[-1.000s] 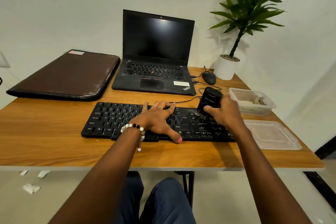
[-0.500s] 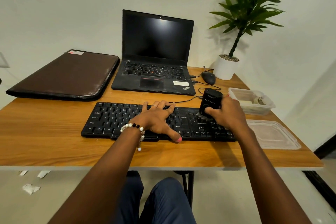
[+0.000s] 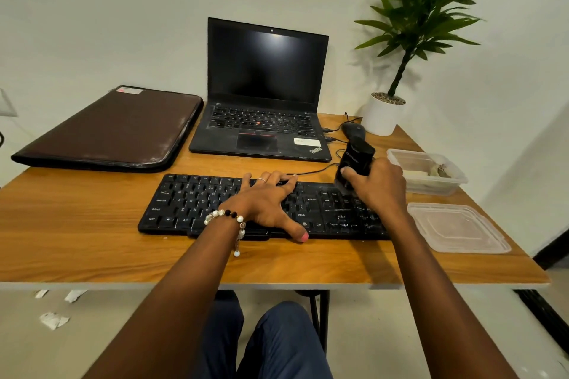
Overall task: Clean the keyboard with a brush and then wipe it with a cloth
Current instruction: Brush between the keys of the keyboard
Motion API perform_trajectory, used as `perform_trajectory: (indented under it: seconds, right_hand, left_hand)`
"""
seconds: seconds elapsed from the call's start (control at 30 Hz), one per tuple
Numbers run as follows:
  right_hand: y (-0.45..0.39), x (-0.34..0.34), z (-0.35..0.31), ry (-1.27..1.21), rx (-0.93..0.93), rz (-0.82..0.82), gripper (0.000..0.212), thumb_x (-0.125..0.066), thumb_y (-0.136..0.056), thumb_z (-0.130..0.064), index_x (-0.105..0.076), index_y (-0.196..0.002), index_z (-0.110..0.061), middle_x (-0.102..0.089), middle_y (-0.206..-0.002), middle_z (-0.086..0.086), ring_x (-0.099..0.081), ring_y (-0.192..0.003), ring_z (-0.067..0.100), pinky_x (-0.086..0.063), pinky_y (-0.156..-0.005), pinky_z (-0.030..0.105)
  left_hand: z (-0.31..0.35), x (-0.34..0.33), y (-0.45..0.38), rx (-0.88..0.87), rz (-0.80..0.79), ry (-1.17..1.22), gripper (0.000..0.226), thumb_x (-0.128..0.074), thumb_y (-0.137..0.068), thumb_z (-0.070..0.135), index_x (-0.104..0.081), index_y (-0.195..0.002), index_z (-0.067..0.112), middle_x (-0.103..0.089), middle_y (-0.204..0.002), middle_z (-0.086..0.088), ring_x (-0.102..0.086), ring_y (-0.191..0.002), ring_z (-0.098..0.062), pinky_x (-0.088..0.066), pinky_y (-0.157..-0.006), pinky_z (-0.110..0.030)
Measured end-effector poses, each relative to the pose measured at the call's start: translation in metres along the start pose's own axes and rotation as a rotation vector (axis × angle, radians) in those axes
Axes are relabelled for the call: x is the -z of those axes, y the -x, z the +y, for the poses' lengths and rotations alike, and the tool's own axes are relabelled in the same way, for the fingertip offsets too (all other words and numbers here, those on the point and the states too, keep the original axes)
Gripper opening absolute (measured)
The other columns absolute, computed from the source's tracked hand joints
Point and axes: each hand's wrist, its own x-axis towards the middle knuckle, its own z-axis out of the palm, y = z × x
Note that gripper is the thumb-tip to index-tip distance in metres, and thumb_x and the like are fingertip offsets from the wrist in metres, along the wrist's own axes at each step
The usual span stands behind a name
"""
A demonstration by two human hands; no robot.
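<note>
brush at the right end of the keyboard

my right hand (image 3: 377,186) is curled around the black brush (image 3: 354,163), gripping its body with the fingers wrapped across the front and the thumb side hidden behind. the brush stands nearly upright, tipped a little away from me, and its lower end meets the keys near the top right part of the black keyboard (image 3: 197,203). i cannot make out the bristles clearly under my fingers.

my left hand (image 3: 268,203) lies flat on the middle of the keyboard, fingers straight and spread over the upper rows, thumb stretched out to the front edge. it holds nothing, only presses down on the keys. a beaded bracelet (image 3: 226,217) sits on that wrist.

the keyboard rests on the wooden table (image 3: 77,224), lengthwise in front of me, its cable running off behind. beyond it stands an open laptop (image 3: 264,95) with a dark screen, a brown sleeve (image 3: 114,129) to its left, a mouse (image 3: 352,130) and a potted plant (image 3: 385,114) to its right. a clear plastic box (image 3: 428,171) sits just beside my right hand, its lid (image 3: 457,229) lying nearer to me.
</note>
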Motion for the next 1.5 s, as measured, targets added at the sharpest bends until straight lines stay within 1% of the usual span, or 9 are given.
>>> perform_trajectory:
  seconds: [0.1, 0.3, 0.43, 0.53, 0.73, 0.93, 1.13, 1.3, 1.5]
  right_hand:
    - [0.0, -0.009, -0.01, -0.103, -0.033, -0.026, 0.039, -0.068, -0.084, -0.041, -0.065, -0.1, -0.006, -0.063, -0.088, 0.005, -0.06, -0.085, 0.021, -0.047, -0.069, 0.033]
    - [0.013, -0.016, -0.015, 0.131, 0.045, 0.008, 0.036, -0.061, -0.087, -0.045, -0.059, -0.087, -0.009, -0.047, -0.074, 0.001, -0.047, -0.072, 0.018, -0.038, -0.057, 0.028]
    - [0.012, -0.008, -0.001, 0.132, 0.032, -0.109, 0.041, -0.064, -0.084, -0.047, -0.061, -0.102, -0.01, -0.056, -0.086, 0.002, -0.055, -0.08, 0.018, -0.044, -0.06, 0.029]
    - [-0.001, 0.005, 0.007, 0.066, -0.001, -0.234, 0.039, -0.064, -0.081, -0.052, -0.062, -0.098, -0.017, -0.063, -0.089, 0.003, -0.059, -0.082, 0.02, -0.046, -0.064, 0.03]
    - [-0.006, -0.004, 0.007, -0.093, -0.066, 0.0, 0.042, -0.066, -0.084, -0.046, -0.066, -0.103, -0.009, -0.065, -0.089, 0.006, -0.062, -0.086, 0.024, -0.05, -0.07, 0.034]
    - [0.008, -0.015, 0.007, 0.038, 0.021, -0.012, 0.039, -0.063, -0.087, -0.044, -0.061, -0.098, -0.007, -0.056, -0.085, 0.003, -0.051, -0.077, 0.017, -0.042, -0.061, 0.029]
    - [-0.004, 0.013, 0.016, 0.078, 0.015, -0.239, 0.04, -0.064, -0.082, -0.052, -0.06, -0.101, -0.017, -0.061, -0.089, 0.002, -0.058, -0.083, 0.021, -0.047, -0.068, 0.032]
    - [-0.004, 0.007, 0.007, -0.124, -0.02, -0.057, 0.037, -0.067, -0.083, -0.041, -0.066, -0.102, -0.01, -0.067, -0.09, 0.007, -0.062, -0.085, 0.023, -0.051, -0.069, 0.034]
    - [0.0, -0.007, 0.001, -0.134, 0.085, -0.144, 0.035, -0.068, -0.087, -0.034, -0.067, -0.106, -0.005, -0.069, -0.094, 0.008, -0.062, -0.085, 0.02, -0.043, -0.062, 0.026]
  left_hand:
    - [0.002, 0.001, 0.001, 0.005, -0.001, -0.003, 0.126, -0.065, -0.058, 0.08, 0.003, -0.153, 0.032, 0.0, -0.159, 0.005, 0.005, -0.147, -0.026, 0.016, -0.111, -0.061]
    - [0.003, 0.001, 0.003, 0.009, 0.005, -0.016, 0.125, -0.064, -0.059, 0.08, 0.004, -0.153, 0.032, 0.0, -0.159, 0.005, 0.004, -0.147, -0.025, 0.015, -0.112, -0.061]
    - [0.004, 0.002, 0.002, 0.004, 0.001, -0.016, 0.125, -0.064, -0.06, 0.08, 0.004, -0.153, 0.031, 0.0, -0.159, 0.005, 0.004, -0.146, -0.026, 0.015, -0.112, -0.061]
    - [0.002, 0.001, 0.003, 0.007, 0.004, -0.007, 0.125, -0.064, -0.06, 0.08, 0.004, -0.153, 0.031, 0.001, -0.16, 0.003, 0.006, -0.147, -0.026, 0.016, -0.111, -0.061]
    - [0.003, 0.001, 0.002, 0.006, 0.006, -0.014, 0.124, -0.064, -0.06, 0.079, 0.003, -0.153, 0.031, 0.002, -0.16, 0.003, 0.006, -0.147, -0.027, 0.016, -0.112, -0.061]
    - [0.0, -0.001, 0.0, 0.004, 0.013, -0.013, 0.127, -0.063, -0.057, 0.082, 0.003, -0.153, 0.032, 0.001, -0.16, 0.006, 0.006, -0.147, -0.026, 0.016, -0.111, -0.061]
    - [0.001, -0.001, 0.001, 0.008, 0.012, -0.01, 0.126, -0.063, -0.059, 0.081, 0.004, -0.153, 0.032, 0.002, -0.16, 0.007, 0.007, -0.147, -0.025, 0.017, -0.111, -0.06]
    - [0.002, -0.001, 0.001, 0.005, 0.017, -0.015, 0.125, -0.063, -0.059, 0.081, 0.003, -0.153, 0.032, 0.0, -0.16, 0.007, 0.005, -0.147, -0.025, 0.016, -0.112, -0.06]
    - [0.0, -0.003, 0.001, 0.01, 0.02, -0.021, 0.127, -0.062, -0.056, 0.084, 0.003, -0.152, 0.033, 0.0, -0.159, 0.007, 0.005, -0.147, -0.025, 0.015, -0.111, -0.061]
